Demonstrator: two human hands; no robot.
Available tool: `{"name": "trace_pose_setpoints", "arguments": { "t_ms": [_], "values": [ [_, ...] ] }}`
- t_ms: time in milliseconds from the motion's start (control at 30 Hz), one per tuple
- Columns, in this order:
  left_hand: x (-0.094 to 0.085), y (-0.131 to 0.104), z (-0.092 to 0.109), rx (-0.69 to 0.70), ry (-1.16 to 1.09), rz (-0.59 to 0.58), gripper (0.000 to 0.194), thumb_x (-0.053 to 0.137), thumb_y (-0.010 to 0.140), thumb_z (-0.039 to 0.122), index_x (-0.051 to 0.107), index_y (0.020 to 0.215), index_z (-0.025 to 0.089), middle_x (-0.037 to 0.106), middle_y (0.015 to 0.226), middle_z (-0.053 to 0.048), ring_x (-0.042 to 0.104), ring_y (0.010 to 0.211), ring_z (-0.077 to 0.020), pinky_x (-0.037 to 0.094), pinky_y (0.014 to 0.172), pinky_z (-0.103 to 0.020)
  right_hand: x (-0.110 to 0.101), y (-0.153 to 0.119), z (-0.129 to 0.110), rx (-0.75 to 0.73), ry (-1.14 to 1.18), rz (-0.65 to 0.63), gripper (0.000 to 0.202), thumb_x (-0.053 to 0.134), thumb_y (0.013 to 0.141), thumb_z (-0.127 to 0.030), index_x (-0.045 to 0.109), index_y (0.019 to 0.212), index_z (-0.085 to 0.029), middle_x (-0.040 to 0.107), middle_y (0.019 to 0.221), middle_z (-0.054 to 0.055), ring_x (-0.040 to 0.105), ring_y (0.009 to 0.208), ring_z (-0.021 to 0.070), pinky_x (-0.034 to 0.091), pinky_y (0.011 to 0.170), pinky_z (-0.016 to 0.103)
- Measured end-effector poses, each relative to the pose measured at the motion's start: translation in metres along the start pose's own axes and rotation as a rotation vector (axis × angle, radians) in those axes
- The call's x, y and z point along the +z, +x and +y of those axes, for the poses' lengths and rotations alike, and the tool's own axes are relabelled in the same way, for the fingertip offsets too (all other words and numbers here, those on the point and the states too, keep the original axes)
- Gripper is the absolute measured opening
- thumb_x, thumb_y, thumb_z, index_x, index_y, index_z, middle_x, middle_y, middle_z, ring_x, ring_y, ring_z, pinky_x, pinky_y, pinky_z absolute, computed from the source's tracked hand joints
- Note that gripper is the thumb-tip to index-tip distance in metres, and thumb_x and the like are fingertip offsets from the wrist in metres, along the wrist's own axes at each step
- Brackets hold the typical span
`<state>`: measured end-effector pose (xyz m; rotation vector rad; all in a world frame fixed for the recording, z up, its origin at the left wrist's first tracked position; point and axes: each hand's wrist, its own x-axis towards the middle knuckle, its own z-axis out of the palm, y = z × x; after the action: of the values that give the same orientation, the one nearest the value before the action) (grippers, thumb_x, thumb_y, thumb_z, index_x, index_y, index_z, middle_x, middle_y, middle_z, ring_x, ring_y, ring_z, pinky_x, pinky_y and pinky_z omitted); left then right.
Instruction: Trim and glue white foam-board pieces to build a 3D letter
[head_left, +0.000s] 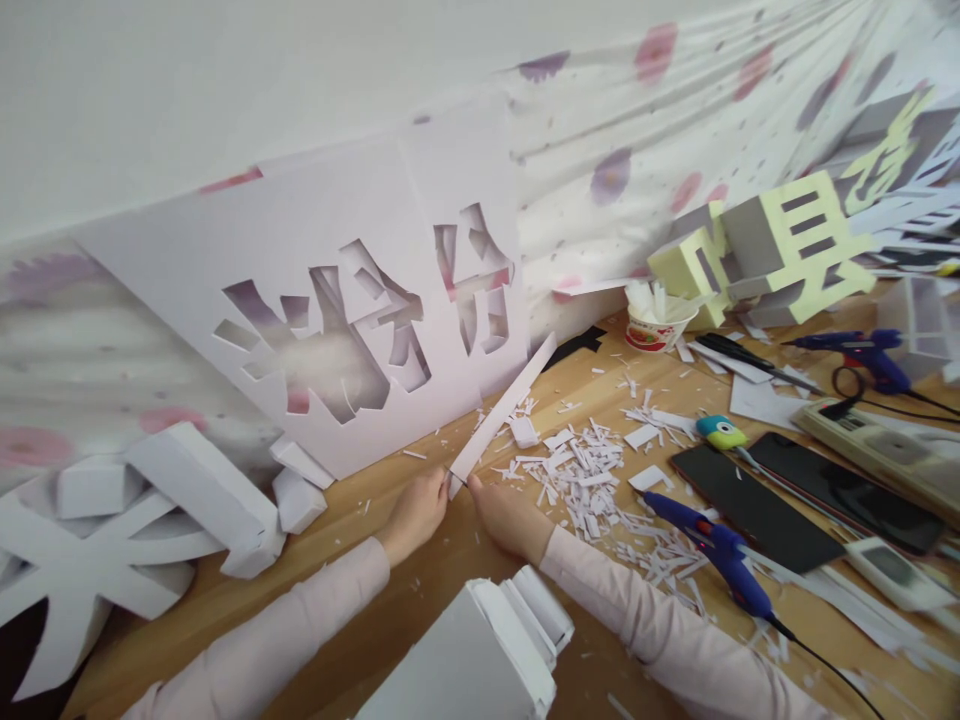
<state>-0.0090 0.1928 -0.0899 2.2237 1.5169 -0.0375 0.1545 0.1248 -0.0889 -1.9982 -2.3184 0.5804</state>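
Note:
A long white strip (504, 412) slants up and away from my two hands, above the wooden table. My left hand (417, 513) pinches its near end from the left side. At the right of the same end, my right hand (508, 515) is closed on the strip, its thumb beside the edge. The hands are close together but apart. Below them, nearest to me, stands a white box-like built shape (472, 655). Behind the strip, a white board (360, 200) with cut-out characters leans against the wall.
White scraps (581, 475) lie right of my hands. Farther right are a blue glue gun (720, 550), a second glue gun (862, 350), dark phones (847, 490), a paper cup (656, 325) and yellow built letters (795, 240). White built shapes (195, 490) stand at left.

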Motion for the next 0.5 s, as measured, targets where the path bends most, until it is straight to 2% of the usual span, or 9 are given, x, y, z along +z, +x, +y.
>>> {"name": "trace_pose_setpoints", "arguments": {
  "t_ms": [300,500],
  "values": [
    [0.011,-0.002,0.004,0.003,0.043,-0.041,0.033,0.067,0.101,0.040,0.066,0.125,0.017,0.070,0.122,-0.009,0.071,0.105,-0.0237,0.061,0.091,-0.046,0.004,-0.006,0.007,0.018,0.029,-0.098,0.038,0.069,0.102,-0.037,0.063,0.134,-0.019,0.067,0.133,0.011,0.070,0.110,0.0259,0.062,0.092,0.047],
    [0.011,-0.002,0.004,-0.018,-0.014,-0.032,0.034,0.067,0.101,0.040,0.066,0.125,0.017,0.070,0.124,-0.010,0.070,0.107,-0.0243,0.061,0.092,-0.047,0.001,-0.003,0.006,0.039,0.031,-0.115,0.038,0.070,0.102,-0.037,0.063,0.134,-0.019,0.067,0.134,0.011,0.070,0.111,0.0262,0.062,0.092,0.047]
  ]
}}
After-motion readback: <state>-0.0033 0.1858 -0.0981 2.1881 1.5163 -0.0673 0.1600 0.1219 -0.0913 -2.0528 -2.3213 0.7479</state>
